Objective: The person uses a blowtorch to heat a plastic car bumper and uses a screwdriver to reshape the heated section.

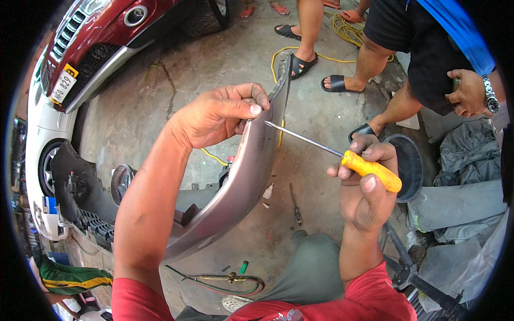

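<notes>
A grey-brown car bumper (230, 203) curves up from the lower left, its narrow end rising in front of me. My left hand (222, 115) is closed at its upper edge, thumb and fingers pinched together there. Whether a small part sits between those fingertips is hidden. In my right hand (367, 195) is a screwdriver with a yellow handle (373, 171), fingers and thumb around the grip. Its metal shaft points left, and the tip lies at or just off the bumper's face, below my left fingers.
A dark red car (118, 37) and a white car (56, 124) stand at left. People in sandals (338, 83) stand close ahead. On the floor lie another screwdriver (296, 208), a torch with hoses (232, 277) and a yellow cable (348, 31). A black tub (409, 166) and grey sheeting (455, 206) are at right.
</notes>
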Motion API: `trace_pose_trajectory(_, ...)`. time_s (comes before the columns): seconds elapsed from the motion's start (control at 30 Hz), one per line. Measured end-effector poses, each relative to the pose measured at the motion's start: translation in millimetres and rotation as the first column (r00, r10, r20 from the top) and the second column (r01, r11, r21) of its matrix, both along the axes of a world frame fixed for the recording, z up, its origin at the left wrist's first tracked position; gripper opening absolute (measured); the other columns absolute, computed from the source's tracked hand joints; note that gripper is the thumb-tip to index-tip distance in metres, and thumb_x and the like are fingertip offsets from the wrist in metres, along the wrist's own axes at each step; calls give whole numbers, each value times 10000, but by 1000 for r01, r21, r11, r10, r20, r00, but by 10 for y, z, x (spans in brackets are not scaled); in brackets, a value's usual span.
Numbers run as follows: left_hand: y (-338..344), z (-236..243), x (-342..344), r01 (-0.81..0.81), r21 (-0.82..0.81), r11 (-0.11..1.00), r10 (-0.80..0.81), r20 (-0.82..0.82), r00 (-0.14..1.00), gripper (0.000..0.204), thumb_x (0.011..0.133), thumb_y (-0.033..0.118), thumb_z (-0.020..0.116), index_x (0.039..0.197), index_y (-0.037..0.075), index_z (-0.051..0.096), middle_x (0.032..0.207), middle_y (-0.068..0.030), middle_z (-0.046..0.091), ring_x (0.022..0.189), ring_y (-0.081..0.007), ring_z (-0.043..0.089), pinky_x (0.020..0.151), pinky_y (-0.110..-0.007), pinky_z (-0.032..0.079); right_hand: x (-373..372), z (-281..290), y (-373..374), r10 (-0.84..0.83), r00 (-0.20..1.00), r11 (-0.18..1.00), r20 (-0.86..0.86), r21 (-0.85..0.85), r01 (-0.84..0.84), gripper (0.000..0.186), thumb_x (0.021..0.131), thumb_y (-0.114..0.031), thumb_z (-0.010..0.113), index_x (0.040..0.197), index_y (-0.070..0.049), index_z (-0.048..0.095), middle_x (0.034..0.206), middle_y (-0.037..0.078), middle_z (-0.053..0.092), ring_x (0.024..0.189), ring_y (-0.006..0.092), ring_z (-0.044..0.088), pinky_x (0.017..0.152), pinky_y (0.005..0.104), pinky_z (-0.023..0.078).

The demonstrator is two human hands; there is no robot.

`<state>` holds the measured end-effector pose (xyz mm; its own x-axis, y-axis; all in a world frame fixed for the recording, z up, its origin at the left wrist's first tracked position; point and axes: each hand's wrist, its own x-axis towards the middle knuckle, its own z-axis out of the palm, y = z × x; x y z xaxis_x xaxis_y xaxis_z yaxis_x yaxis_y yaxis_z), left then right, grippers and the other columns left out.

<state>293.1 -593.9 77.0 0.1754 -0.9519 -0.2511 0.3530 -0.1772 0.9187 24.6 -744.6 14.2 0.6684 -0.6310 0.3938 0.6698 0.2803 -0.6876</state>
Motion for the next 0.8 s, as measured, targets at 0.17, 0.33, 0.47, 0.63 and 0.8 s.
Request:
trace_pose_trajectory(0.17, -14, -19, 8, 25, -10, 1000, -25, 0, 1000, 232, 937, 185, 758, 1104, 70, 645, 959, -2, 709, 823, -87, 681, 721, -238, 535, -55, 121, 73, -108, 994, 976, -28, -193, 101, 369, 913, -150, 759, 1164, 9, 541, 1203, 202, 521, 874, 211, 698, 862, 454, 647)
trace_pose_trajectory(0.33, -14, -37, 5, 17, -5, 1000, -17, -18, 1000, 226, 931, 182, 761, 1089, 73, 643, 956, 4, 709, 815, -82, 685, 724, -238, 543, -45, 189, 131, -158, 985, 958, -70, -254, 136, 375, 946, -200, 739, 1158, 31, 532, 1180, 222, 517, 841, 192, 699, 828, 425, 664)
trace_pose_trajectory(0.47, -25, -55, 0, 32, -11, 999, -32, -26, 999, 224, 925, 177, 763, 1082, 75, 641, 953, 7, 706, 808, -81, 685, 722, -236, 543, -17, 209, 141, -135, 991, 967, -2, -216, 131, 279, 951, -73, 704, 1145, 28, 531, 1149, 222, 576, 783, 207, 709, 772, 400, 660)
trace_pose_trajectory(0.63, -28, -61, -5, 28, -18, 999, -28, -3, 1000, 220, 919, 176, 763, 1077, 79, 643, 954, 12, 703, 834, -75, 680, 749, -235, 539, 44, 210, 175, -183, 983, 956, -19, -238, 173, 267, 963, -75, 700, 1134, 27, 522, 1150, 235, 586, 757, 216, 714, 720, 381, 659)
trace_pose_trajectory(0.8, -39, -73, -11, 26, -10, 1000, -26, 14, 1000, 211, 924, 186, 760, 1070, 84, 647, 961, 18, 701, 854, -70, 675, 769, -233, 535, 102, 199, 224, -189, 982, 960, 6, -207, 186, 273, 972, -78, 698, 1139, 29, 512, 1147, 240, 589, 769, 232, 722, 731, 381, 656)
